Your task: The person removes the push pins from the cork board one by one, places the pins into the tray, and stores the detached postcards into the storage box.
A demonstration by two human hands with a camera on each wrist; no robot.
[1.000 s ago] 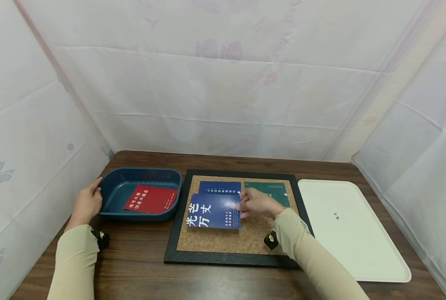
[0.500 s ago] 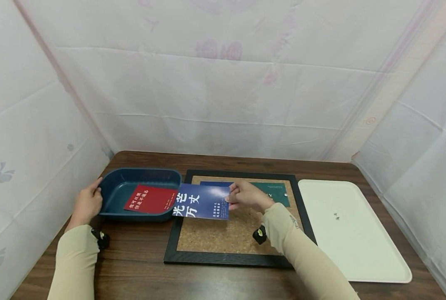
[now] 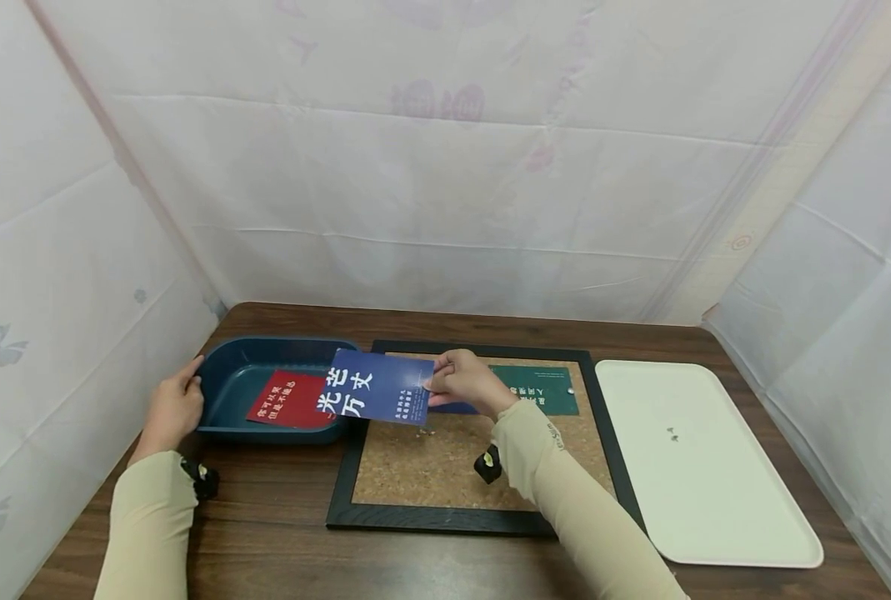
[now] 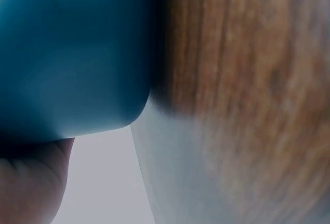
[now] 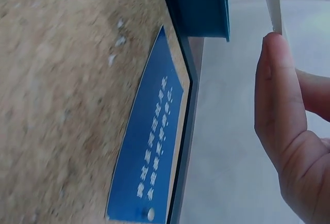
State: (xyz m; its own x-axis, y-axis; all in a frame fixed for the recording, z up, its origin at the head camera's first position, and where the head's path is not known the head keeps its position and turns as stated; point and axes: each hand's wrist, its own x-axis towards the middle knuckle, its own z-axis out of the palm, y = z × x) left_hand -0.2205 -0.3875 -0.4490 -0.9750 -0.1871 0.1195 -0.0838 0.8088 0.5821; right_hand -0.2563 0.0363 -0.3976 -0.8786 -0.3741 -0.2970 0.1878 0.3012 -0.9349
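Observation:
In the head view my right hand (image 3: 466, 383) pinches the right edge of a blue card (image 3: 376, 385) with white lettering. The card's left end overlaps the teal basin (image 3: 227, 383), above a red card (image 3: 287, 398) lying inside. The right wrist view shows the pinched card edge-on at my fingertips (image 5: 278, 43). My left hand (image 3: 175, 408) grips the basin's left rim; its thumb (image 4: 33, 182) shows in the left wrist view. Another blue card (image 5: 149, 131), with a pushpin (image 5: 148, 213) at one corner, lies on the framed cork board (image 3: 430, 467), mostly hidden in the head view.
A green card (image 3: 550, 390) with a pin at its right edge lies on the board's upper right. Small shiny bits (image 5: 120, 41) sit on the cork. Right of the board, a white tray (image 3: 700, 483) holds small pins (image 3: 673, 434). The wooden table (image 3: 280, 533) borders white curtains.
My right hand has carried the blue card leftward and slightly up, from over the cork board to over the basin's right side. The left hand has stayed on the basin.

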